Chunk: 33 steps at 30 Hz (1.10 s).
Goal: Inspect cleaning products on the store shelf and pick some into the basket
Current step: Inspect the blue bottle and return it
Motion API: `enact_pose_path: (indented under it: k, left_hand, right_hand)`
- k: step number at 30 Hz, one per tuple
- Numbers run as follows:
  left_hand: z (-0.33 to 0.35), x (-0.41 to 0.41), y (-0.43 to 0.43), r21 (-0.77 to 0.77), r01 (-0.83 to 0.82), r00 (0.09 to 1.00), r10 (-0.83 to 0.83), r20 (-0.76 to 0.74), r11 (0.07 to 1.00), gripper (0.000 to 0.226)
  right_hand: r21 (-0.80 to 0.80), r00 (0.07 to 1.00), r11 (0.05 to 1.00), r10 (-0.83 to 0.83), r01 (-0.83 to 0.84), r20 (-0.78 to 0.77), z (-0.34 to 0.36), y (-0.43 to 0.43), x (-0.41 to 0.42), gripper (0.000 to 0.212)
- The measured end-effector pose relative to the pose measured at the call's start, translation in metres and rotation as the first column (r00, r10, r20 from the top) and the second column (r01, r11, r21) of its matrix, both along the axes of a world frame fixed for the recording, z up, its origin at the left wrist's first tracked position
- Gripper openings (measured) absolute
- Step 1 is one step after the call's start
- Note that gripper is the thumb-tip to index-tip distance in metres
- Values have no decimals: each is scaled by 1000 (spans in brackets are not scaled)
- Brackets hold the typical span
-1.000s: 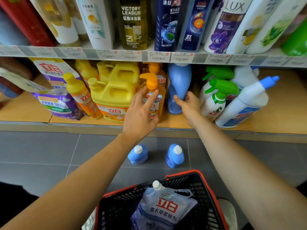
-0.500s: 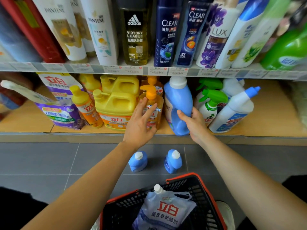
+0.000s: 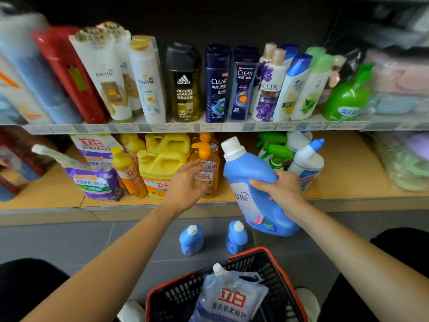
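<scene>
The floor (image 3: 69,240) is made of grey tiles. Soft folded cloths in pink, blue and green (image 3: 404,89) are stacked at the far right, too blurry to name. A white shoe (image 3: 310,300) peeks out at the bottom.

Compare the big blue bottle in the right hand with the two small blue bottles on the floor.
The big blue bottle is far larger than the small blue bottles. It is held in the air by the right hand and tilted with its cap to the left; the small ones stand on the grey floor, untouched. Its printed label faces the camera; theirs barely show. All three are blue with white caps.
</scene>
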<state>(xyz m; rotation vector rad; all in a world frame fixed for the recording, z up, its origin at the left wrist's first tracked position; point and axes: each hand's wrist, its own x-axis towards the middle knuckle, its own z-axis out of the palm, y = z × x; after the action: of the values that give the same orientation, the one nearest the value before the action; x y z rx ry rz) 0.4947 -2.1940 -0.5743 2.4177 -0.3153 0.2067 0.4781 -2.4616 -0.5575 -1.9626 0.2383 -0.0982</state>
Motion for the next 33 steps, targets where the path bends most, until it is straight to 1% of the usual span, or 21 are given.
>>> enact_pose_path:
  k: [1, 3, 4, 6, 8, 10, 12, 15, 19, 22, 24, 26, 30, 33]
  left_hand:
    - [8, -4, -1, -38, -12, 1000, 11, -13, 999, 48]
    - [23, -12, -4, -210, -53, 993, 30, -111, 976, 44]
    - [30, -16, -6, -339, -68, 984, 7, -178, 938, 45]
    - [41, -30, -10, -577, -102, 954, -85, -288, 811, 48]
    - [51, -45, -17, -690, -135, 933, -143, -329, 711, 44]
    - [57, -58, -26, -751, -168, 926, -159, -342, 639, 40]
    - [59, -69, -32, -764, -194, 934, -123, -336, 615, 42]
    - [61, -84, -35, -756, -145, 963, -83, -255, 639, 49]
    - [67, -99, -26, -829, 8, 965, -222, -140, 559, 53]
    - [75, -101, -16, -825, 93, 925, -355, -135, 558, 53]
    - [78, -102, -13, -820, 109, 918, -374, -134, 562, 51]
    - [78, -103, -14, -805, 81, 945, -303, -126, 588, 46]
    - [68, -108, -23, -786, -27, 990, -93, -106, 618, 42]
    - [61, -106, -32, -762, -147, 989, 119, -93, 630, 42]
  right_hand:
    - [-39, 999, 999, 28, -29, -14, 6, -3, -8, 27]
    - [-123, 995, 987, 94, -98, -43, 16, -6, -21, 32]
    - [-160, 991, 978, 124, -131, -50, 20, -7, -27, 33]
    - [-188, 979, 961, 196, -202, -49, 28, -7, -39, 37]
    - [-186, 964, 946, 263, -264, -32, 34, -5, -52, 46]
    - [-133, 954, 944, 299, -300, -32, 37, -2, -66, 51]
    - [-32, 943, 943, 330, -332, -50, 38, 2, -79, 45]
    - [157, 913, 911, 399, -382, -91, 39, 9, -95, 39]
    - [389, 833, 808, 531, -442, -157, 37, 13, -105, 42]
    - [489, 773, 746, 601, -451, -204, 36, 14, -108, 42]
    - [514, 748, 727, 626, -456, -223, 36, 16, -108, 48]
    - [501, 752, 733, 622, -460, -219, 35, 19, -108, 49]
    - [373, 827, 817, 530, -439, -188, 32, 28, -110, 49]
    - [276, 890, 871, 446, -407, -94, 29, 37, -116, 35]
